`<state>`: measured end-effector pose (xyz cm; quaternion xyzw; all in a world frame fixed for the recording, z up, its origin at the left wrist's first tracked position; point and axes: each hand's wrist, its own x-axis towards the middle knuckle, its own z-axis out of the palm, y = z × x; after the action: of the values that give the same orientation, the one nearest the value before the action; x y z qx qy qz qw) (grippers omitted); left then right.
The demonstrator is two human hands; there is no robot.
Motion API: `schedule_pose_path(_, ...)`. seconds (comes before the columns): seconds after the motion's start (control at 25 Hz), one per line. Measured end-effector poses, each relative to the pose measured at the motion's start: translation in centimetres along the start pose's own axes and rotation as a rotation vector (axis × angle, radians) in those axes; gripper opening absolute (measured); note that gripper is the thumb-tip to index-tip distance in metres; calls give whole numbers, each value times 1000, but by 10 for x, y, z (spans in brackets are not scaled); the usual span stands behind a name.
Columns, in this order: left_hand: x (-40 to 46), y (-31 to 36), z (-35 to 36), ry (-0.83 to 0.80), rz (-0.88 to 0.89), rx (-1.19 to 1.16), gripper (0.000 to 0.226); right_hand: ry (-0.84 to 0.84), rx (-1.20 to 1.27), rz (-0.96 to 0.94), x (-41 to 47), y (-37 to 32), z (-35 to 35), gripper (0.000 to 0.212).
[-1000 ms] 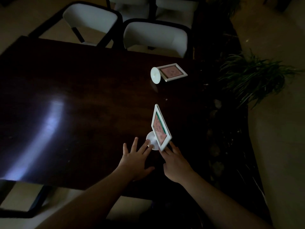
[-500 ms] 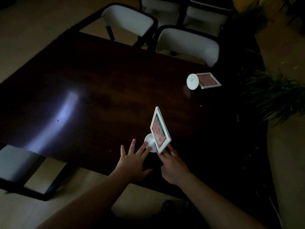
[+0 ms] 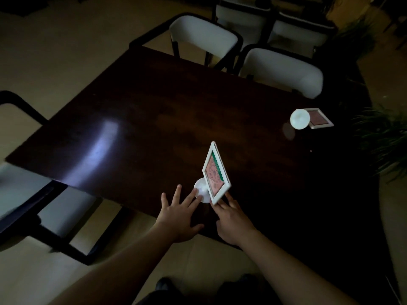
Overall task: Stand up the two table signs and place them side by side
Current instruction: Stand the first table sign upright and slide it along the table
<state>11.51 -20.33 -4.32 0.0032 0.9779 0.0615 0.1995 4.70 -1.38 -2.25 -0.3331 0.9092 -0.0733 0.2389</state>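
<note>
A white-framed table sign [image 3: 215, 172] with a pink and green card stands upright on its round white base near the front edge of the dark wooden table [image 3: 143, 111]. My left hand [image 3: 179, 213] lies flat with fingers spread, fingertips touching the base. My right hand [image 3: 231, 219] rests on the table with fingertips against the frame's lower corner. A second white-framed sign [image 3: 312, 118] lies flat at the table's far right, its round base facing me.
White-backed chairs [image 3: 284, 71] with black frames stand behind the table, and another chair [image 3: 28, 194] sits at the left. A potted plant [image 3: 381, 139] with long leaves is close to the table's right side. The room is dim.
The view has swung left and back, so the table and both signs sit further right in the frame. Both hands stay at the standing sign, which has not visibly moved on the table.
</note>
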Motion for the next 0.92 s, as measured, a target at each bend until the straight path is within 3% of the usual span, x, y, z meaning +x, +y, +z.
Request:
schedule_pose_path(0.28, -7, -59, -8, -15, -52, -22, 92, -29, -23, -18, 46, -48, -1, 73)
schedule_pose_path(0.92, 59, -154, -49, -10, -243, -69, 95, -84, -109, -211, 190, -75, -54, 69)
